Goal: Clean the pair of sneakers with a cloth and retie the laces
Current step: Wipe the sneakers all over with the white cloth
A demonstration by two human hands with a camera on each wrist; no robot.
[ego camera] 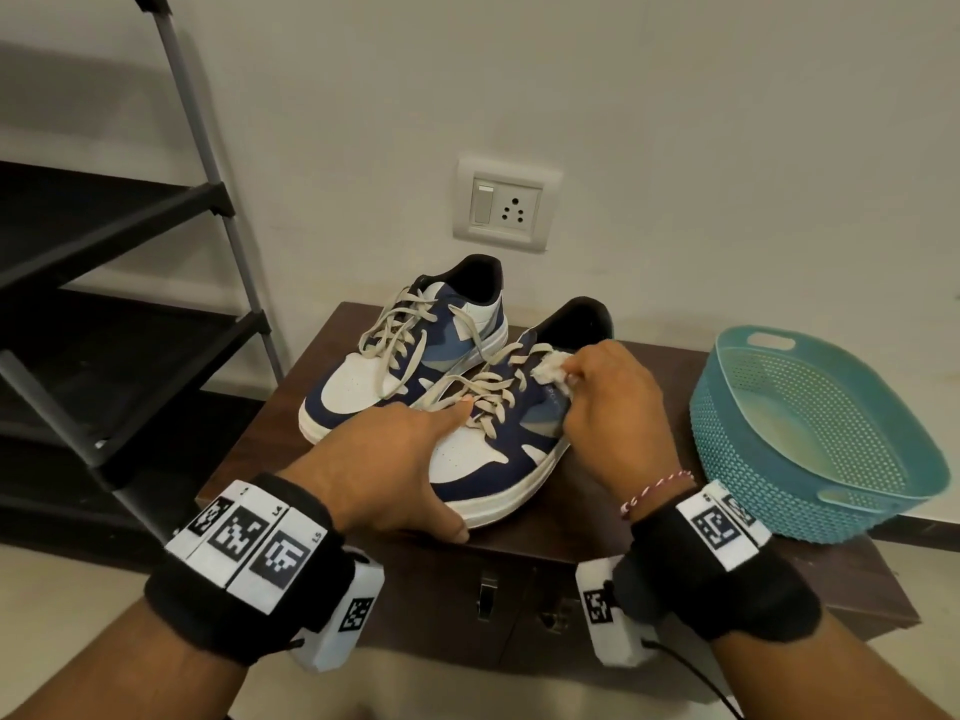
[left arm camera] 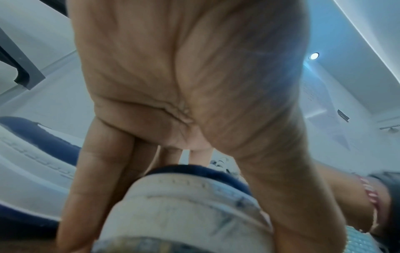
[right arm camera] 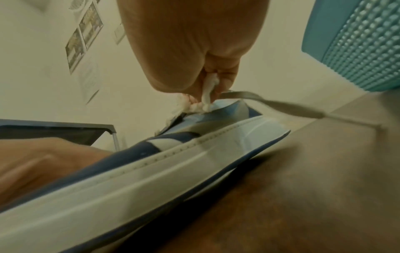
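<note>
Pinching the white cloth [ego camera: 550,368] in our right hand [ego camera: 608,402], we press it on the near sneaker [ego camera: 498,449] at frame centre; our left hand [ego camera: 384,470] clasps its toe.

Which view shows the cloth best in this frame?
The head view: the white cloth shows bunched in the right hand, against the near sneaker beside its laces. The right wrist view shows only a blurred strip of it between the fingers. The left wrist view does not show it.
</note>
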